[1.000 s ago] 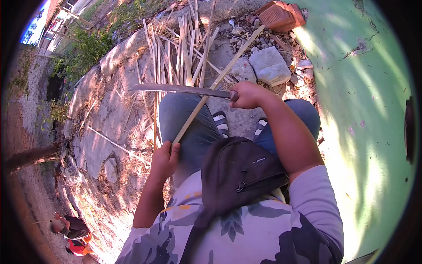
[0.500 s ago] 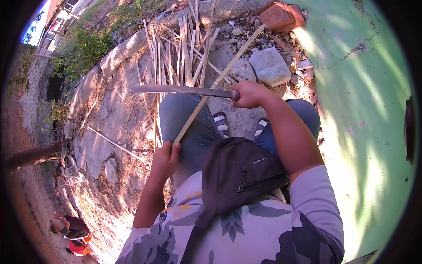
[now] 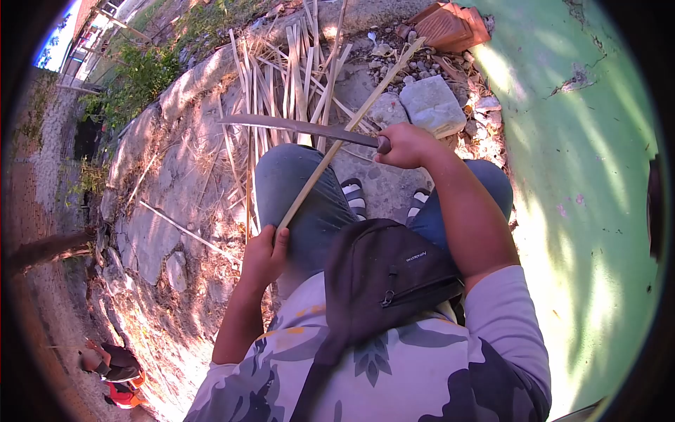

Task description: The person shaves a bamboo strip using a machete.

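Note:
My left hand (image 3: 264, 253) is closed around the lower end of a long pale bamboo strip (image 3: 313, 176), beside my left knee. The strip slants up and to the right past the knee, its far end near the rubble. My right hand (image 3: 406, 146) grips the short handle of a machete (image 3: 295, 127). Its long blade points left and crosses the strip at about mid-length; whether blade and strip touch I cannot tell. Beyond my knees lies a pile of split bamboo strips (image 3: 292, 84) on the ground.
A pale stone block (image 3: 432, 107) and stacked orange roof tiles (image 3: 450, 27) lie ahead right, among small rubble. A green wall (image 3: 583, 211) runs along the right. A loose thin stick (image 3: 186, 231) lies on the left. Another person (image 3: 116, 366) is at the lower left.
My right hand has shifted slightly right, and the machete blade has tilted, its tip now higher. My left hand and the bamboo strip stay nearly in place.

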Motion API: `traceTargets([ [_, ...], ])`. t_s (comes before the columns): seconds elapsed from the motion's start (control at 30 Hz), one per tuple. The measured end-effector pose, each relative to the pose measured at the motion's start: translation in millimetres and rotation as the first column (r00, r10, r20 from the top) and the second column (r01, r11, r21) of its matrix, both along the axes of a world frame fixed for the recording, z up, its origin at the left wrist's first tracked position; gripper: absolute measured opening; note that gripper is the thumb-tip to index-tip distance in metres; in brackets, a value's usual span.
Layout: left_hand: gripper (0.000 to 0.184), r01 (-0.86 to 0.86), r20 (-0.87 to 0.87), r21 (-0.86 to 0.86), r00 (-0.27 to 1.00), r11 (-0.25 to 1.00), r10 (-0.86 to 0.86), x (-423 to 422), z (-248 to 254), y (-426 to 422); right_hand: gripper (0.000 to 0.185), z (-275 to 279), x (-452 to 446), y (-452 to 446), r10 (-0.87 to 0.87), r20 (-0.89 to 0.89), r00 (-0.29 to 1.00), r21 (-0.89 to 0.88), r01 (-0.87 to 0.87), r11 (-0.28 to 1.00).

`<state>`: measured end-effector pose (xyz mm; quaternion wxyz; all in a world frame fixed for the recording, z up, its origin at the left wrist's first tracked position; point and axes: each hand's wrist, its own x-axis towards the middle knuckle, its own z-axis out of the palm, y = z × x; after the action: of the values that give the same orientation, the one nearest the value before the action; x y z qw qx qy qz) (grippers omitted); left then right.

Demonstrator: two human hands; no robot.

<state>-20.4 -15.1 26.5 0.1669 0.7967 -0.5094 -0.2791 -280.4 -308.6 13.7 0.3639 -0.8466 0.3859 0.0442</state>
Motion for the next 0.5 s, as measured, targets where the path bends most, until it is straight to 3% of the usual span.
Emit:
traceTargets([
  [0.3,0.045,0.013,0.009,0.003,1.0,1.0,-0.013,1,4,-1,0.029,-6,5,7,0.123,-0.085,0.989,-0.037,-0.127,0.991],
  [0.4,0.045,-0.001,-0.017,0.0,1.0,1.0,0.001,1,3,-1,0.028,-17,1,-7,-0.05,-0.028,0.998,-0.035,0.049,0.998],
  [0.5,0.045,0.011,-0.003,-0.021,1.0,1.0,-0.011,1,2,0,0.026,-14,-2,-3,-0.081,-0.022,0.996,0.0,0.081,0.997],
])
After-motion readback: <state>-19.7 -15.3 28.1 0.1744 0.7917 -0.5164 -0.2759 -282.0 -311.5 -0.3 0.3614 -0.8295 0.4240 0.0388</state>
